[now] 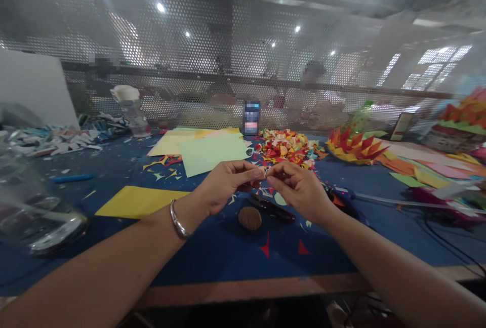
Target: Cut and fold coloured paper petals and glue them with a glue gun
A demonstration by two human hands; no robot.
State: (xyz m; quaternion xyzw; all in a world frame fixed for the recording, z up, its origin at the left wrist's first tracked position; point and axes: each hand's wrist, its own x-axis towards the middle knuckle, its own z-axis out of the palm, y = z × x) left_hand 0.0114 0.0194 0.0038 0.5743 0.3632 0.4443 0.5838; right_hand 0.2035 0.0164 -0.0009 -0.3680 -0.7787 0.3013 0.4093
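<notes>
My left hand, with a silver bangle on the wrist, pinches a small pale paper piece between thumb and forefinger. Opposite it, my right hand has thumb and fingertips pressed together at the piece's other edge. The piece is mostly covered by fingers, so its shape is unclear. Both hands are raised over a blue work surface. Below them lie a dark slim tool, its kind not clear, and a brown rounded lump. Red paper scraps lie nearer the front edge.
Behind my hands are a pale green sheet and a heap of colourful paper bits. A yellow sheet and a clear container are on the left. Flame-coloured pointed paper and cables are on the right. Perforated metal screen stands behind.
</notes>
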